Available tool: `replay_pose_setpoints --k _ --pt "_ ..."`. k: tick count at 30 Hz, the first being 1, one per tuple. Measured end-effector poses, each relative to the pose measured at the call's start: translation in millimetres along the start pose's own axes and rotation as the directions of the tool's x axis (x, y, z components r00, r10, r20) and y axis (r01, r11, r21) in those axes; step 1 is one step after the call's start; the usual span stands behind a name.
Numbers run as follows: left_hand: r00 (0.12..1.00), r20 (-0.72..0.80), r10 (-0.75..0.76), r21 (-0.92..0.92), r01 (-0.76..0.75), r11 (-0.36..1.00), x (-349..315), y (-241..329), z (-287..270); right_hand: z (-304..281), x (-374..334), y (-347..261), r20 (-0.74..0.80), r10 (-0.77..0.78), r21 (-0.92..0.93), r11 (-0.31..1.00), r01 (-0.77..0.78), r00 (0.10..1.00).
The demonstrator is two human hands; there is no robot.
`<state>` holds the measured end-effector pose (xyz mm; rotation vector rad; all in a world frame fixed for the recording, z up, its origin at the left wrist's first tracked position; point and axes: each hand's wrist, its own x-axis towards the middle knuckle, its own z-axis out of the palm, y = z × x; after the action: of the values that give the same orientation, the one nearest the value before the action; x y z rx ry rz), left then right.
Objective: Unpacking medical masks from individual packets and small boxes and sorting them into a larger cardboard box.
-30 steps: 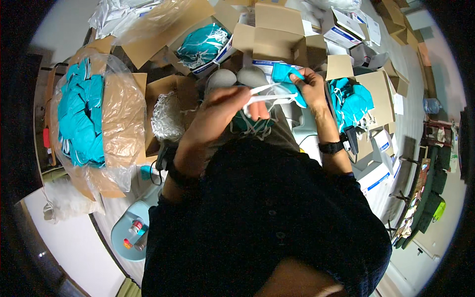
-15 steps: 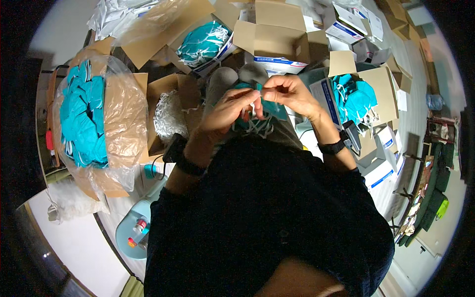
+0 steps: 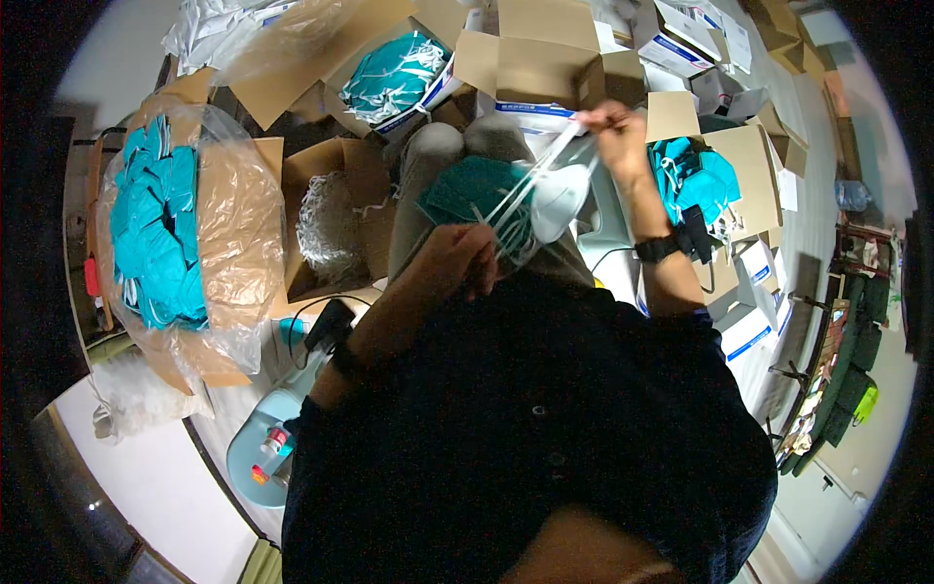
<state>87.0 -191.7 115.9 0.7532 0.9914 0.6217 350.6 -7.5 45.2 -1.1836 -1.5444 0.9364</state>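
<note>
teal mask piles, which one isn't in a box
The lap pile, lying just beyond the left hand with no box around it; the left pile, far pile and right pile sit in open boxes.

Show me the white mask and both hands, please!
White mask [image 3: 559, 202]: head view, middle of its white side.
Left hand [image 3: 464, 257]: head view, middle of the hand.
Right hand [image 3: 619, 138]: head view, middle of the hand.

Both hands [image 3: 621, 143] hold white straps [image 3: 533, 176] taut beside a white cup-shaped mask [image 3: 559, 205], above teal masks [image 3: 465, 189].
</note>
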Motion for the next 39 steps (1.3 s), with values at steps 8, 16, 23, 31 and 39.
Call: replay_pose_setpoints --k 8,16,23,31,39 --pt "0.962 0.263 0.07 -0.484 0.069 0.872 9.8 -27.5 -20.5 14.2 -22.0 -82.1 0.47 0.082 0.074 0.989 -0.132 0.879" --pt "0.907 0.21 0.365 -0.376 -0.269 0.887 28.8 -24.9 -7.9 22.0 -46.6 -93.4 0.488 0.118 0.49 0.783 -0.383 0.865" --pt "0.912 -0.155 0.381 -0.077 -0.395 0.915 46.9 -71.5 -10.4 27.0 -62.1 -118.8 0.393 0.086 0.717 0.594 -0.364 0.915" --pt "0.854 -0.23 0.466 0.79 -0.115 0.602 31.2 -75.9 -58.8 26.0 -49.6 -106.5 0.39 0.118 -0.339 0.94 0.023 0.913" --pt "0.835 -0.549 -0.03 0.258 0.204 0.944 15.7 -21.3 -27.8 115.6 -14.6 -2.0 0.658 -0.065 -0.351 0.855 0.382 0.75"
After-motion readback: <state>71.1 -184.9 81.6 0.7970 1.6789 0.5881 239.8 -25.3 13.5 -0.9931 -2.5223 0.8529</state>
